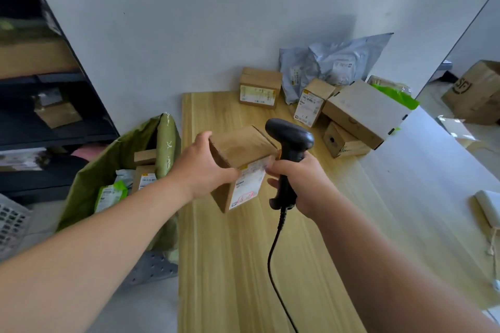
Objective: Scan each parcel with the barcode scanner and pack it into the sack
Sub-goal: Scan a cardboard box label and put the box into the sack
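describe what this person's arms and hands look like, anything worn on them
Both arms are bare as far as the frame shows: no sleeve on the left forearm or right forearm. The left hand and right hand wear no gloves, and no watch, ring or wristband shows.

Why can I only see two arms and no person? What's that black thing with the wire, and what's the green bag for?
The camera sits on the person's head and looks down, so you see only their arms. The left hand grips a small cardboard parcel with a white label. The right hand grips a black barcode scanner, the thing with the wire, which reads labels. On the wooden table more boxes and grey mailing bags wait by the wall. The green sack beside the table already holds some parcels.
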Tool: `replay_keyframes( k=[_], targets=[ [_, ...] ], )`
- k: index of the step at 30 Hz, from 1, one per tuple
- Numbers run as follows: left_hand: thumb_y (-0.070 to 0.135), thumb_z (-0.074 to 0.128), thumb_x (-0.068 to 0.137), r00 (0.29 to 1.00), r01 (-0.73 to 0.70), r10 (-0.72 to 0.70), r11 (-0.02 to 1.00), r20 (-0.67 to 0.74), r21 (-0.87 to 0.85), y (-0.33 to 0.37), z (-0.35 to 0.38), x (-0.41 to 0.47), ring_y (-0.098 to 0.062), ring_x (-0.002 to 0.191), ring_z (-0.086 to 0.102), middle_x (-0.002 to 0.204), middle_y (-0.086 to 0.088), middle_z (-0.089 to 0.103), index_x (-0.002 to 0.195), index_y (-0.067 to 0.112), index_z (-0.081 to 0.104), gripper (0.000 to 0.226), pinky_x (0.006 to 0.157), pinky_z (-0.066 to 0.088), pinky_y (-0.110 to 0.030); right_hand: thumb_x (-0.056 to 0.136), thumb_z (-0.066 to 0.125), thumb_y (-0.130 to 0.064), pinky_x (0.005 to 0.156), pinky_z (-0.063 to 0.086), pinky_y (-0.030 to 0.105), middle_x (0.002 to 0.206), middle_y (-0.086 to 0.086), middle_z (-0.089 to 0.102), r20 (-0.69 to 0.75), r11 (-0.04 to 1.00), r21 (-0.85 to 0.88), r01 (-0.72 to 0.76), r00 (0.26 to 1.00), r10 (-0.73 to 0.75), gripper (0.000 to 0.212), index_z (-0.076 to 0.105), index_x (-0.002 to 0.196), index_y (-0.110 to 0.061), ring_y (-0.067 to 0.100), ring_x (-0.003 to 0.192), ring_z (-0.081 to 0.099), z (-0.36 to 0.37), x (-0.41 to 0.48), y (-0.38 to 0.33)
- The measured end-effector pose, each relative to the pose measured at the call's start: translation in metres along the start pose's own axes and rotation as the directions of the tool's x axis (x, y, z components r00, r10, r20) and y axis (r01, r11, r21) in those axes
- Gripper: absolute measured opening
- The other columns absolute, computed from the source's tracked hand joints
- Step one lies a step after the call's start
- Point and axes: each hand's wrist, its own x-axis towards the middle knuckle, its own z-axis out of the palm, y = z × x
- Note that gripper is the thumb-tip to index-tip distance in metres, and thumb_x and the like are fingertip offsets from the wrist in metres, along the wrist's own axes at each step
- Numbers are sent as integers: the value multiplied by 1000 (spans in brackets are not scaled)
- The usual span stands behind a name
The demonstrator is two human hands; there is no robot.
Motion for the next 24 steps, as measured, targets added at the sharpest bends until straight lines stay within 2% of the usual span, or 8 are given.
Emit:
replay_keyframes(
  k=[4,8,10,12,14,16,20,24],
  targets=[
    [42,81,66,984,178,-177,933,32,-312,4,-22,-5,-10,92,55,104,8,56,137,16,37,87,73,46,-27,87,71,-9,85,58,49,101,10,71,88,989,-143,38,996,-25,28,58,111,-15,30,93,71,-2,-16,-9],
    [40,80,65,956,277,-292,837,44,-471,-4,-45,-9,-19,95,59,102,-2,63,109,16,55,56,90,50,-39,90,68,-9,58,53,35,76,10,67,231,980,-197,22,973,24,26,57,113,-3,20,57,60,-1,-37,-25],
    [35,76,74,948,296,-312,804,58,-515,-6,-57,-13,-19,86,58,97,-5,64,96,15,59,35,84,47,-37,91,67,-12,54,49,32,69,10,64,270,968,-248,31,962,38,25,56,111,-2,19,55,55,3,-45,-33],
    [33,73,77,942,310,-327,779,68,-545,-7,-69,-17,-21,84,58,92,-5,65,89,16,60,25,88,47,-39,92,66,-13,53,47,31,67,10,62,289,960,-278,42,956,42,22,55,108,-5,19,54,52,8,-51,-40],
    [29,72,79,939,310,-338,760,61,-572,-7,-79,-21,-23,91,60,95,-7,68,94,13,62,25,95,45,-40,91,66,-13,53,47,31,66,9,59,300,954,-295,41,952,52,19,55,104,-6,18,53,51,14,-55,-47],
    [28,72,79,936,311,-347,747,54,-588,-10,-87,-23,-24,99,61,101,-9,69,105,10,62,34,90,46,-38,91,66,-13,53,47,30,65,8,58,312,952,-305,36,948,65,16,55,99,-6,18,53,51,21,-57,-52],
    [29,73,79,938,298,-343,726,49,-620,-22,-99,-24,-18,93,59,102,-7,68,113,10,60,42,71,44,-31,90,67,-14,54,47,31,65,7,57,318,948,-315,38,946,68,15,56,97,-6,19,54,50,41,-57,-57],
    [28,74,78,939,289,-341,701,49,-653,-42,-113,-18,-15,89,57,99,-5,66,114,9,59,43,72,41,-32,90,67,-15,54,48,31,65,8,59,314,945,-324,48,948,59,19,56,102,-6,19,53,51,67,-53,-59]
  ],
)
